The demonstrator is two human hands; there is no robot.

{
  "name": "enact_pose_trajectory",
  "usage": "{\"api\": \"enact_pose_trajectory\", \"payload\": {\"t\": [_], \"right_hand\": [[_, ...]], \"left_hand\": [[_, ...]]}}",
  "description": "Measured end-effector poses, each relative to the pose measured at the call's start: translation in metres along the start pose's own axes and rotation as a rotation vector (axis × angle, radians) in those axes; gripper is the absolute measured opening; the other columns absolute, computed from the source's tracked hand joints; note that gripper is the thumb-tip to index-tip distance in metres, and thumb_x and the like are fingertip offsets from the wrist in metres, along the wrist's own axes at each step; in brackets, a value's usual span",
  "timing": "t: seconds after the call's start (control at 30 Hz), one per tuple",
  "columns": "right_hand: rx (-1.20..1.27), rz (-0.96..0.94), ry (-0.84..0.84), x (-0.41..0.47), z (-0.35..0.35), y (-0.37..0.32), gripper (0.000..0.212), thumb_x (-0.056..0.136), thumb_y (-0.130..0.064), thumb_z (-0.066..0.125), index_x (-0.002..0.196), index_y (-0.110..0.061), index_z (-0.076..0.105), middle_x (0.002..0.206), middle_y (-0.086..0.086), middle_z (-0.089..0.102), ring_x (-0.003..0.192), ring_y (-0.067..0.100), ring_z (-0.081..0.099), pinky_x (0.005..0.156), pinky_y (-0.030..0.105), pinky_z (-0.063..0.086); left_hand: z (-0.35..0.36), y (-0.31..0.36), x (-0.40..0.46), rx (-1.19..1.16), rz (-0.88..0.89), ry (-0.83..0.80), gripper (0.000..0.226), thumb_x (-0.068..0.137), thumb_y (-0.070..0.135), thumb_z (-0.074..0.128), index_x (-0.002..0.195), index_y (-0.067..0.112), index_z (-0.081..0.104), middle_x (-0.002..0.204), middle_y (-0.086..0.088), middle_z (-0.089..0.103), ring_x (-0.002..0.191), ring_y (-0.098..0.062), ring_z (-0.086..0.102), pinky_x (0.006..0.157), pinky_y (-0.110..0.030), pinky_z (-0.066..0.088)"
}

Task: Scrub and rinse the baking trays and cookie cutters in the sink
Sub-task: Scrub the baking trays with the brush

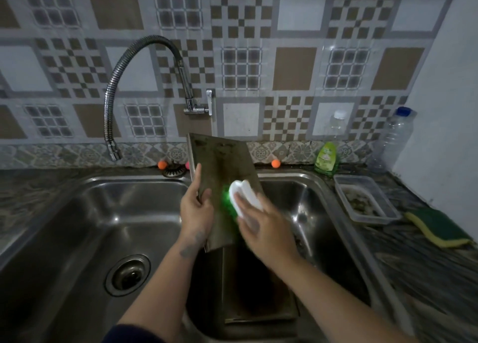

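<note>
One baking tray [224, 161] mid-scrub: left hand [194, 208] grips edge, right hand [261, 226] clamps brush [241, 196]; second tray [258, 291] below grip, rinsing left.

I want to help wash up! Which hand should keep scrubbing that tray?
The right hand. It holds the white brush with green bristles against the baking tray. The left hand grips the tray's edge, holding it tilted up over the sink, so it is busy steadying.
</note>
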State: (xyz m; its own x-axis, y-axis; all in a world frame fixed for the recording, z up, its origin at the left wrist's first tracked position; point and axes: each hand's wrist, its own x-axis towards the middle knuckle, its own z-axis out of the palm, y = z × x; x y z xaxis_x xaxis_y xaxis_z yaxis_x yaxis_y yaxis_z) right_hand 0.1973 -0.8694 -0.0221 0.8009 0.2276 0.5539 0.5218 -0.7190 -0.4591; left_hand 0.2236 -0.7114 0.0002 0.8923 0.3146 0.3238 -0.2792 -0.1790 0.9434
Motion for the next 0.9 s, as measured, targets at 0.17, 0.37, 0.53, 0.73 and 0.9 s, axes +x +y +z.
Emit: {"api": "enact_pose_trajectory", "payload": {"t": [0.17,0.37,0.53,0.73,0.9], "right_hand": [[-0.191,0.163,0.009,0.113,-0.036,0.040,0.050,0.098,-0.037,0.045,0.147,-0.032,0.034,0.138,0.013,0.046,0.104,0.024,0.056,0.076,0.028,0.051],[-0.046,0.021,-0.217,0.039,-0.010,0.011,0.053,0.094,-0.036,0.053,0.144,-0.043,0.035,0.145,0.006,0.039,0.125,0.027,0.047,0.095,0.033,0.043],[-0.078,-0.027,-0.143,0.069,0.012,-0.017,0.053,0.094,-0.038,0.053,0.144,-0.043,0.036,0.141,0.003,0.041,0.117,0.027,0.051,0.088,0.036,0.047],[-0.146,0.037,-0.153,0.138,0.024,-0.051,0.050,0.097,-0.041,0.048,0.145,-0.037,0.037,0.134,0.009,0.046,0.112,0.031,0.052,0.081,0.037,0.046],[-0.126,0.192,-0.244,0.114,0.068,-0.059,0.048,0.094,-0.041,0.050,0.141,-0.041,0.041,0.131,0.010,0.047,0.108,0.032,0.053,0.079,0.037,0.047]], "left_hand": [[0.015,0.015,-0.026,-0.047,0.021,-0.111,0.061,0.097,-0.005,0.045,0.148,0.028,0.033,0.144,0.015,0.038,0.130,0.011,0.032,0.102,-0.003,0.029],[-0.039,0.020,-0.009,-0.031,-0.068,0.193,0.059,0.098,-0.001,0.045,0.148,0.027,0.033,0.138,0.009,0.047,0.109,0.001,0.055,0.098,-0.016,0.042],[-0.053,0.016,-0.023,-0.040,-0.108,0.082,0.059,0.098,-0.001,0.044,0.148,0.026,0.032,0.146,0.011,0.039,0.134,-0.009,0.041,0.114,-0.037,0.034],[-0.088,0.011,-0.008,-0.023,-0.173,0.097,0.061,0.098,0.002,0.046,0.149,0.031,0.029,0.145,0.004,0.047,0.130,-0.013,0.048,0.111,-0.038,0.039],[-0.164,-0.007,0.012,0.038,-0.237,-0.009,0.063,0.098,0.005,0.048,0.150,0.033,0.026,0.134,0.003,0.058,0.119,-0.015,0.058,0.104,-0.041,0.046]]}}
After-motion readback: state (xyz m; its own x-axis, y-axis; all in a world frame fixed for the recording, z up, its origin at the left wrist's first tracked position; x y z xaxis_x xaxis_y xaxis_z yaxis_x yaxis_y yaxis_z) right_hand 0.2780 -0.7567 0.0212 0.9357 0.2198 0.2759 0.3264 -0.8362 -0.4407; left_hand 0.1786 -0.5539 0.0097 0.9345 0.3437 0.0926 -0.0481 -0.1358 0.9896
